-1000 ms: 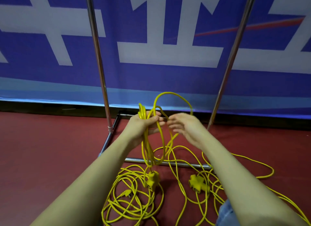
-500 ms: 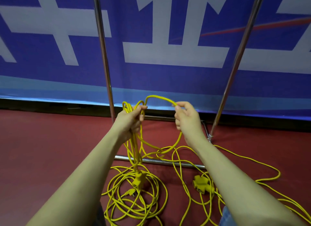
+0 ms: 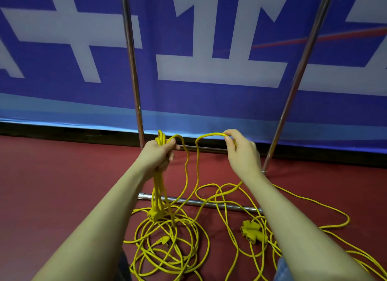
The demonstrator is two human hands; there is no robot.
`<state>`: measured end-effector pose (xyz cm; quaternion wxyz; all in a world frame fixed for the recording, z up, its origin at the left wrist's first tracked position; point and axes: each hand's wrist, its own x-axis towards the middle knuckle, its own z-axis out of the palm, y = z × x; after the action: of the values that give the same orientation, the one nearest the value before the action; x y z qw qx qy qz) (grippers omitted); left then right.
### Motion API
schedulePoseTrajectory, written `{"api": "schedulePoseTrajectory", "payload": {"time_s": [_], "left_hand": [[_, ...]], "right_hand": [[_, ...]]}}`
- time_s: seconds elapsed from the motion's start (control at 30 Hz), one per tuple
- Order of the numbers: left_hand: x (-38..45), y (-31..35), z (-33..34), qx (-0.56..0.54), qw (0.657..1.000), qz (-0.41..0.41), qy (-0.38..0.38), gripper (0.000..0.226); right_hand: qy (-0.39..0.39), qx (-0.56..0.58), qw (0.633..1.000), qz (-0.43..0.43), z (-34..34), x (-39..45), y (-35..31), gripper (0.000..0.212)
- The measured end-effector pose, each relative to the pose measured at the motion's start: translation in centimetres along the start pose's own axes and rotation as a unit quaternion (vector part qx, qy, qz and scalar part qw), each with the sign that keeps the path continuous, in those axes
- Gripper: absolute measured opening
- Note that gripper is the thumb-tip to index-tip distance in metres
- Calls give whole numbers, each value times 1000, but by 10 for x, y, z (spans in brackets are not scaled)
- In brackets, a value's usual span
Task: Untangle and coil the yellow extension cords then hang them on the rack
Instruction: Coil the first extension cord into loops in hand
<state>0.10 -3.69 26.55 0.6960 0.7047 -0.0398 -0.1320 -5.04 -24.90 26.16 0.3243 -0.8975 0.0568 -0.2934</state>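
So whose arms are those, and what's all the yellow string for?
Those arms belong to a person wearing a camera on their head, so you see what they see, looking down. The string is yellow extension cord. The left hand grips a bunch of finished loops that hang down. The right hand pinches the cord to make the next loop. More cord and a yellow socket block lie tangled on the red floor. The shiny poles are the rack.
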Motion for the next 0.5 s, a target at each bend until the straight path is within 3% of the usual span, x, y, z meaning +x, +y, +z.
{"api": "schedulePoseTrajectory", "payload": {"time_s": [0.1,0.17,0.27,0.4,0.5], "left_hand": [[3,-3,1,42,999,18,18,32],[2,-3,6,41,999,12,6,32],[-3,-4,17,-33,998,-32,-33,31],[-1,-3,25,-157,984,-56,-60,35],[1,2,29,-252,965,-58,-33,29]], "right_hand": [[30,5,999,14,-3,1,-5,18],[-31,144,987,60,-1,-1,-9,15],[-135,356,914,137,3,-9,-22,14],[-234,388,886,103,3,-15,-38,15],[-309,365,874,85,2,-16,-39,20]]}}
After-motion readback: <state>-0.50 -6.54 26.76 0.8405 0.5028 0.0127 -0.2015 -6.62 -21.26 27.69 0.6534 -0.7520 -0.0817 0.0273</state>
